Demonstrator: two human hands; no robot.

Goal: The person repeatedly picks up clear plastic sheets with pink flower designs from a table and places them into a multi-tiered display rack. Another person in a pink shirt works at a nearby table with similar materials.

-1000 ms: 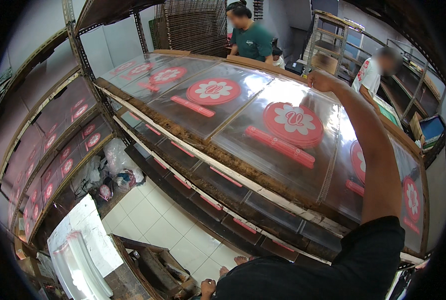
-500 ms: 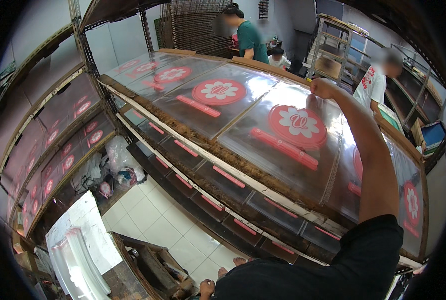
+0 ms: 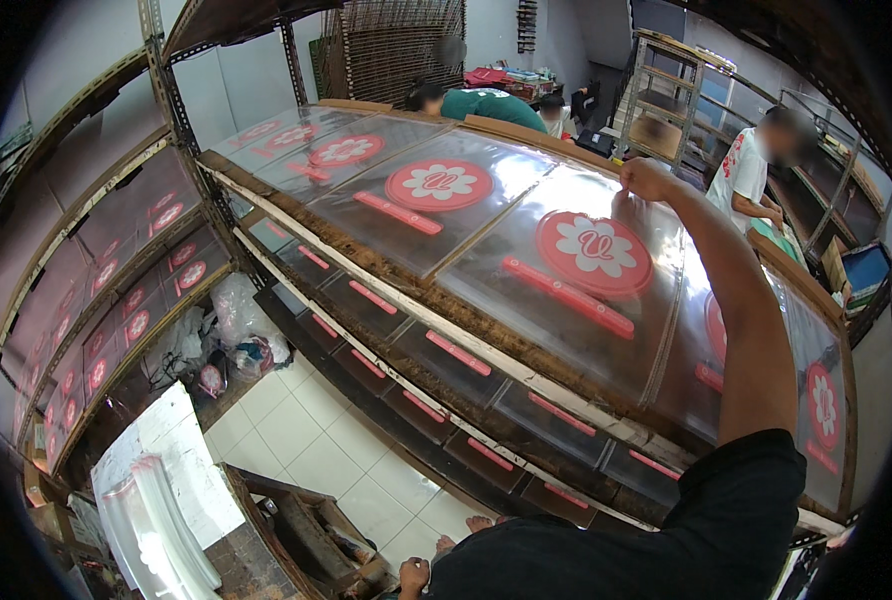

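My right arm reaches over the top rack, and my right hand (image 3: 646, 180) is closed at the far edge of a clear plastic sheet (image 3: 466, 270). Its fingertips are bent down close to the plastic; whatever they pinch, if anything, is hidden. A red round print (image 3: 596, 253) with a white flower and a red bar mark this sheet, which lies flat. Similar printed sheets (image 3: 371, 185) lie beside it in a row. Low by my body, my left hand (image 3: 414, 577) hangs with curled fingers, and nothing shows in it.
Lower shelves (image 3: 446, 352) hold more printed sheets, as does a rack (image 3: 116, 270) at left. A wooden stand (image 3: 311, 530) bears a stack of clear plastic (image 3: 161, 530). Plastic bags (image 3: 251, 320) lie on the floor. A person in green (image 3: 491, 107) and one in white (image 3: 746, 175) are beyond the rack.
My hands and the sheets are nearly unmoved. Beyond the rack, the person in green has bent down low, and the one in white has turned with hands lowered to a green item.
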